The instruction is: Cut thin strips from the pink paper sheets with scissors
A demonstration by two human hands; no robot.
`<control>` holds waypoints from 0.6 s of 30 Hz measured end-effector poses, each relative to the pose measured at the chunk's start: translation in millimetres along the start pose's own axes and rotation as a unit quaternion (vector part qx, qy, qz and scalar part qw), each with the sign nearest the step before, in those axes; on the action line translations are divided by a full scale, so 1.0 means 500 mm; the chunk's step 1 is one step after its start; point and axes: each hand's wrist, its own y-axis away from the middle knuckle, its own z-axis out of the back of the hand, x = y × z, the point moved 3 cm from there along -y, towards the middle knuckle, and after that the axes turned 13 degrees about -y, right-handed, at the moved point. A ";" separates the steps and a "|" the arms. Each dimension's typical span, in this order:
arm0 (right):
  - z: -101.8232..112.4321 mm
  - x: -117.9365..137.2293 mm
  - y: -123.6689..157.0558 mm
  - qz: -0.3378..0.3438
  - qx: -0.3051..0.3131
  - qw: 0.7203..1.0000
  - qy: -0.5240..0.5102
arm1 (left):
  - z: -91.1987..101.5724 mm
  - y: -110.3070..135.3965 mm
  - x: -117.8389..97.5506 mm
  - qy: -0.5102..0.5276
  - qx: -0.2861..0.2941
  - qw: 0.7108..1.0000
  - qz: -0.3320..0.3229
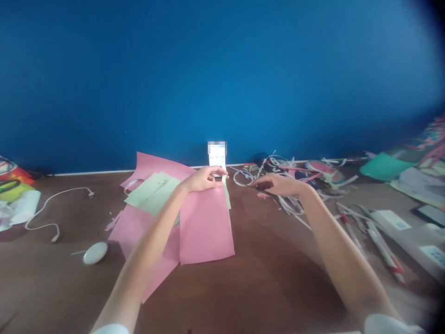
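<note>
Both hands are extended forward over the brown surface [271, 278], which runs back to a blue wall [222, 69]. Loose pink sheets [132, 227] and a pale green sheet [153, 192] lie on the surface under the left forearm.

One pink sheet [206, 227] is held up near the middle of the view by its top edge; its lower edge rests on or just above the surface. Its long axis runs from the pinch down toward the viewer. A narrow pale green strip [227, 195] is seen along its upper right edge, lengthwise on the same axis.

Left hand [205, 178]: closed in a pinch on the top edge of the pink sheet. Right hand [281, 185]: closed around a dark tool [261, 188], blurred, probably scissors, with its tip pointed left toward the strip and a short way from it.

The sheet is judged light, thin and limp: it can be expected to bend or crease if pinched at one corner, so support along an edge is advised. A heap of paper scraps [299, 176] lies just behind the right hand
</note>
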 end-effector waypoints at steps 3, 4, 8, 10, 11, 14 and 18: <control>0.000 0.007 0.004 0.007 0.001 0.999 -0.051 | 0.006 0.008 -0.012 0.022 0.014 1.000 -0.005; -0.002 0.008 0.005 0.008 0.006 0.998 -0.063 | 0.005 0.009 -0.017 0.031 0.026 0.999 -0.009; -0.011 0.010 0.004 -0.008 0.051 0.995 -0.091 | -0.003 0.013 -0.035 0.060 0.073 0.995 -0.021; -0.012 0.011 0.007 -0.019 0.071 0.993 -0.093 | -0.007 0.012 -0.040 0.070 0.073 0.994 -0.029; -0.011 0.012 0.008 -0.022 0.077 0.993 -0.092 | -0.008 0.011 -0.041 0.075 0.069 0.994 -0.035; -0.004 0.014 0.016 -0.020 0.080 0.993 -0.084 | -0.009 0.009 -0.039 0.100 0.056 0.992 -0.052; 0.004 0.011 0.021 -0.025 0.069 0.994 -0.084 | -0.006 0.010 -0.034 0.133 0.040 0.989 -0.042</control>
